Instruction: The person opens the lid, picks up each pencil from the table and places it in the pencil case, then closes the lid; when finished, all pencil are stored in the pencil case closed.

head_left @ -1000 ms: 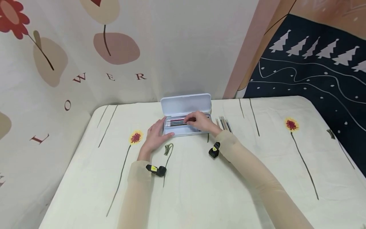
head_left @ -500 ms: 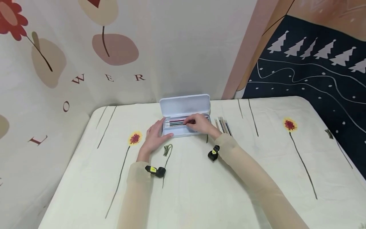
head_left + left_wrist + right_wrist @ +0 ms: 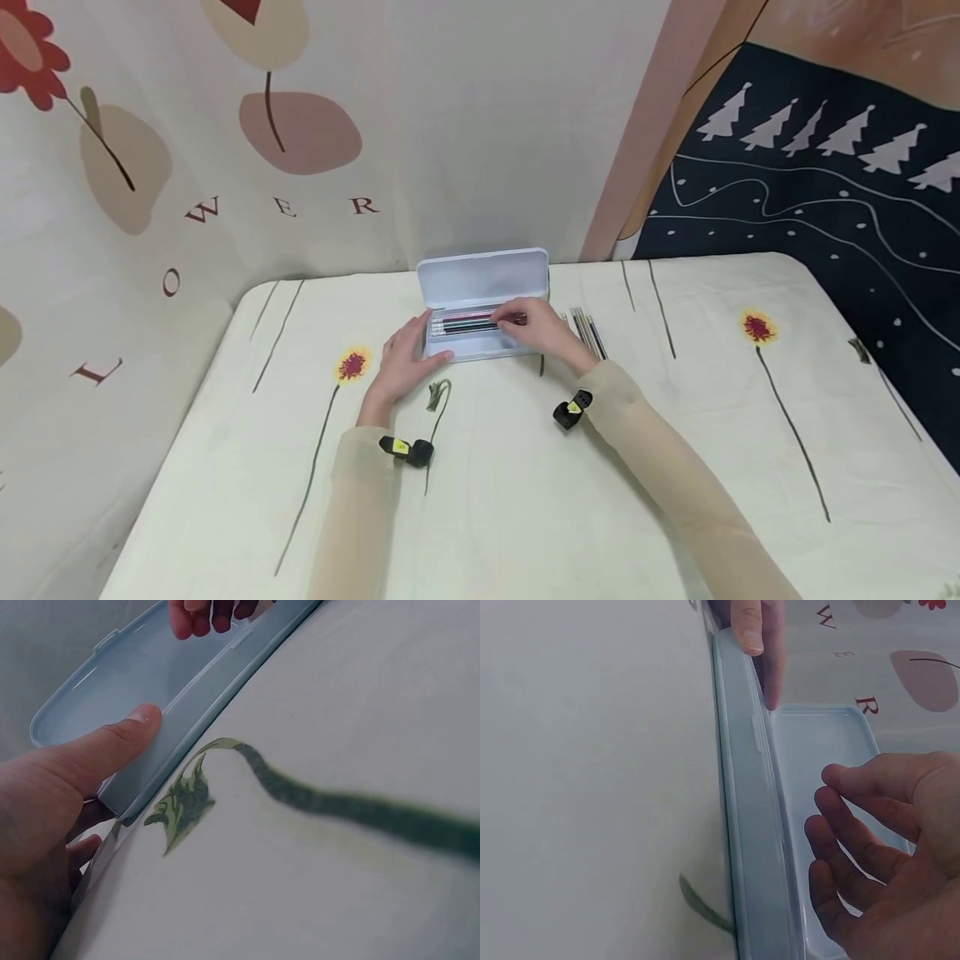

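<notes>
A pale blue pencil case lies on the table with its lid raised at the back. Several pencils lie side by side inside it, their light ends to the left. My left hand rests against the case's left end, thumb along the front side in the left wrist view. Over the right part of the pencils is my right hand, fingers bent downward. In the right wrist view its loosely curved fingers show in front of the lid, with nothing seen between them.
Several more pencils lie on the table just right of the case. A cream cloth with printed flowers covers the table. A printed curtain hangs close behind the case, with a dark tree-patterned cloth at the right.
My right hand has shifted slightly to the right along the pencils, uncovering more of them. The left hand keeps its place at the case's left end.
</notes>
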### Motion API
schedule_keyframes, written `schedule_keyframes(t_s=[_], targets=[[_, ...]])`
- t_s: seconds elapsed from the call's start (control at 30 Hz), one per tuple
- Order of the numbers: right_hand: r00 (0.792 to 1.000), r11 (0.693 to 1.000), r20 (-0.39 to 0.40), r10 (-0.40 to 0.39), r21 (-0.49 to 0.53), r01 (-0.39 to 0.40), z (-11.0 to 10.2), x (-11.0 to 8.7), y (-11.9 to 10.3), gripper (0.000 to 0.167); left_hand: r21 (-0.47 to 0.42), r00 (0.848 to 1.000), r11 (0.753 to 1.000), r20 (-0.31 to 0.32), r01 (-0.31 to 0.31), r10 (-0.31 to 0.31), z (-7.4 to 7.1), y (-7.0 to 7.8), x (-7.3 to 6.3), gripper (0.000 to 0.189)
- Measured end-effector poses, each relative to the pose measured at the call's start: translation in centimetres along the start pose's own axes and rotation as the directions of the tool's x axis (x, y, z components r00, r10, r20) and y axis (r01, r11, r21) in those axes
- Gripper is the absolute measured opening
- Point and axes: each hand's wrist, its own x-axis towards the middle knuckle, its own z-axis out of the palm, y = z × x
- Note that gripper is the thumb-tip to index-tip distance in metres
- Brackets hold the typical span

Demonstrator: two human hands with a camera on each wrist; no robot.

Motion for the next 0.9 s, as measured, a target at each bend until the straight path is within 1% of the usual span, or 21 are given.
schedule_keyframes(t_s=[0.17, 0.4, 0.57, 0.73, 0.83, 0.9], targets=[[1.000, 0.999, -0.019, 0.005, 0.033, -0.004, -0.6, -1.0, 0.2, 0.015, 0.000, 1.000, 1.000, 0.001, 0.001, -0.001, 0.0, -0.1, -0.1, 0.085], [0.998, 0.999, -0.050, 0.024, 0.031, -0.023, -1.1, -2.1, 0.9, 0.013, -0.001, 1.000, 1.000, -0.002, -0.001, 0.001, -0.1, -0.1, -0.1, 0.085], [0.998, 0.999, -0.050, 0.023, 0.033, -0.021, -1.8, -2.9, 0.9, 0.014, 0.001, 1.000, 1.000, -0.003, 0.000, 0.000, 0.0, -0.1, -0.1, 0.084], [0.998, 0.998, -0.046, 0.046, 0.040, -0.044, -2.6, -3.6, 0.9, 0.016, 0.006, 1.000, 1.000, -0.007, -0.011, 0.011, 0.0, -0.2, -0.1, 0.084], [0.996, 0.996, -0.054, 0.072, 0.050, -0.069, -3.1, -4.0, 1.0, 0.016, 0.006, 1.000, 1.000, -0.006, -0.008, 0.008, 0.0, -0.1, -0.1, 0.084], [0.995, 0.996, -0.061, 0.076, 0.051, -0.073, -3.5, -4.3, 1.0, 0.017, 0.013, 1.000, 1.000, -0.005, -0.010, 0.010, 0.0, 0.0, -0.1, 0.085]])
